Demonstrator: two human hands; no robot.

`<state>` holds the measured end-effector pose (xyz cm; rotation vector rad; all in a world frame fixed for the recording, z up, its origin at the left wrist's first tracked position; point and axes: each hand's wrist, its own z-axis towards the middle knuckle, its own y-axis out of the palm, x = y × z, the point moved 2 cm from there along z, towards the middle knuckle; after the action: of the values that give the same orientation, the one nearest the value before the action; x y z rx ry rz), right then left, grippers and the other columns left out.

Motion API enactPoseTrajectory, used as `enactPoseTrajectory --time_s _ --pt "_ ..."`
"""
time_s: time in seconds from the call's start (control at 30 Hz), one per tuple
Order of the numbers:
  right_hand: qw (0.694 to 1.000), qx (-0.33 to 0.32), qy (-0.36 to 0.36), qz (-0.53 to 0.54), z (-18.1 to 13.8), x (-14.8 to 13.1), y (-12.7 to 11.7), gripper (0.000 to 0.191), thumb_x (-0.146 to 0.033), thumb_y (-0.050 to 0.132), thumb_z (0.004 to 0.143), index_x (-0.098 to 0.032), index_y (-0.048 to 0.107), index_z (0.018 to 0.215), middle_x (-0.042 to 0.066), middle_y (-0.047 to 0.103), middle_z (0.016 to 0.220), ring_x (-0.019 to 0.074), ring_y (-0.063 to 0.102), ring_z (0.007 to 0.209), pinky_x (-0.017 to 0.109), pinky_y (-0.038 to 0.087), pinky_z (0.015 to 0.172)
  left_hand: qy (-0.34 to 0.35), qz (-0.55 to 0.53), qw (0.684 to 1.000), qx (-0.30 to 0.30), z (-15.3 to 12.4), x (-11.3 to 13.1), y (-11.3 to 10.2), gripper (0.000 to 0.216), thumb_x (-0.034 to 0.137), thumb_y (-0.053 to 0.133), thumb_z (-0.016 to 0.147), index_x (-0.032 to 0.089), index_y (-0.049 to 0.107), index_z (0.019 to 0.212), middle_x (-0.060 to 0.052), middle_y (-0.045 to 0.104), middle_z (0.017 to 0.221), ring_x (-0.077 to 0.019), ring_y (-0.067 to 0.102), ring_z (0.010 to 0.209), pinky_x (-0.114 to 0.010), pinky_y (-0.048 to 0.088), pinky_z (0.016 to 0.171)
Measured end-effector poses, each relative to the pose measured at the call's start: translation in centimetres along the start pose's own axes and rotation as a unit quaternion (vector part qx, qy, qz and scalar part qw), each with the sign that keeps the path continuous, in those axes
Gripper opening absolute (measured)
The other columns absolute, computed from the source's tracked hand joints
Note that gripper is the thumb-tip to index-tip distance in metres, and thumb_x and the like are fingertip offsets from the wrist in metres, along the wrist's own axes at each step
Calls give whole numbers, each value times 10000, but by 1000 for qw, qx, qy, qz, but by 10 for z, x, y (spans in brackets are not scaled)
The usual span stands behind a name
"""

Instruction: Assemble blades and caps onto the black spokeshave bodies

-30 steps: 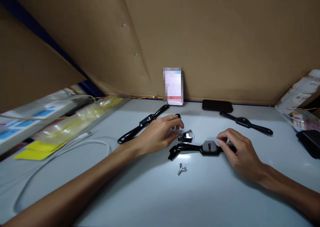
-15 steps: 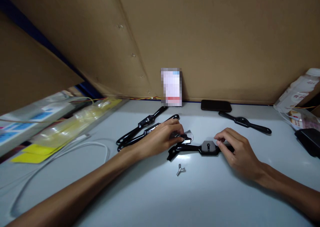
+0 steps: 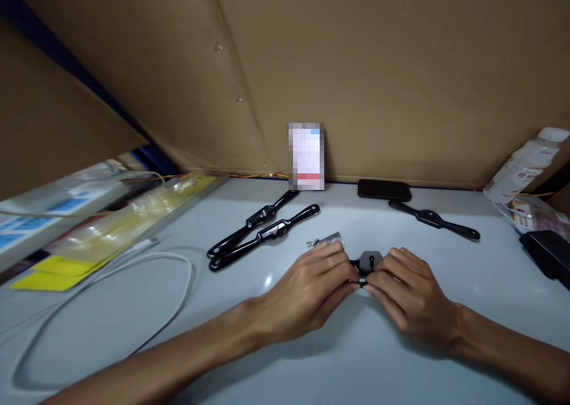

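Note:
My left hand (image 3: 316, 283) and my right hand (image 3: 409, 289) meet over the table, fingertips pinched on a small black metal piece (image 3: 362, 284). Its shape is mostly covered by my fingers. Just behind it lies a black spokeshave (image 3: 370, 261), with a grey blade plate and a dark screw on its body; my hands hide both its handles. Small silvery parts (image 3: 313, 243) and a grey flat piece (image 3: 332, 237) rest beyond my left fingers. Two more black spokeshaves, a nearer one (image 3: 274, 231) and a farther one (image 3: 262, 215), lie side by side to the left.
Another black spokeshave body (image 3: 430, 218) lies back right, near a dark phone (image 3: 383, 189). A blurred lit screen (image 3: 307, 157) leans on the cardboard wall (image 3: 401, 84). At right stand a plastic bottle (image 3: 519, 167) and a black object (image 3: 545, 256). A white cable (image 3: 189, 274) loops at left.
My left hand has moved right and nearer, meeting my right hand over the small black piece. The nearer left spokeshave is uncovered. The silver wing screw on the table is out of sight.

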<state>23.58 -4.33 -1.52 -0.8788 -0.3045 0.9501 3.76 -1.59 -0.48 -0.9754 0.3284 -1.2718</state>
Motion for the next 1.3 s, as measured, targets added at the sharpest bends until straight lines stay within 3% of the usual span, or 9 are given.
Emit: enactPoseTrajectory --time_s 0.1,0.2,0.3,0.4,0.63,0.9,1.1,1.3 --pt "998 27 54 23 1 11 -3 227 -140 517 1010 -190 654 837 49 619 761 191 516 719 347 431 669 -45 26 999 -7 4 -23 -19 165 148 468 1017 181 581 902 -37 650 816 -185 541 770 -326 444 715" --pt "982 56 164 72 2 31 -6 194 -167 580 980 -207 622 795 30 608 766 185 549 740 334 440 674 -128 120 980 -98 3 -57 -39 217 201 437 1000 187 589 845 -52 635 810 -199 550 758 -333 421 676" --pt "964 68 238 99 0 45 -7 205 -197 612 952 -214 589 749 10 586 752 174 552 722 323 422 650 -142 170 950 -218 -4 -77 -46 268 301 473 989 196 573 763 -49 599 740 -206 529 709 -347 388 648" --pt "957 71 257 113 -1 47 -6 208 -226 603 953 -216 578 746 6 575 748 170 545 716 315 404 625 -134 151 943 -263 -11 -82 -45 221 306 482 988 200 588 826 -55 622 815 -198 540 718 -344 391 651" --pt "956 41 250 148 -1 43 -4 180 -197 624 937 -205 614 758 12 603 765 176 564 743 329 425 681 -86 140 952 -258 -13 -75 -38 246 189 429 1013 203 554 802 -52 608 794 -204 518 725 -347 381 683" --pt "962 4 214 167 -2 36 2 158 -171 616 951 -205 689 815 17 650 752 190 559 774 342 438 698 -74 217 961 -154 -3 -60 -37 298 178 333 1056 184 524 827 -52 563 749 -198 477 671 -334 371 616" --pt "965 -3 201 171 -3 36 2 176 -164 611 951 -201 701 804 20 663 758 190 555 770 350 445 698 -69 102 988 -91 2 -41 -31 285 213 349 1080 183 514 849 -27 571 778 -168 511 709 -301 419 643" --pt "970 23 196 145 -2 37 2 122 -155 646 932 -201 753 896 22 664 765 195 586 774 351 478 695 -117 -17 990 -83 -1 -35 -22 229 181 391 1051 179 537 875 -21 583 825 -144 532 716 -266 423 636"
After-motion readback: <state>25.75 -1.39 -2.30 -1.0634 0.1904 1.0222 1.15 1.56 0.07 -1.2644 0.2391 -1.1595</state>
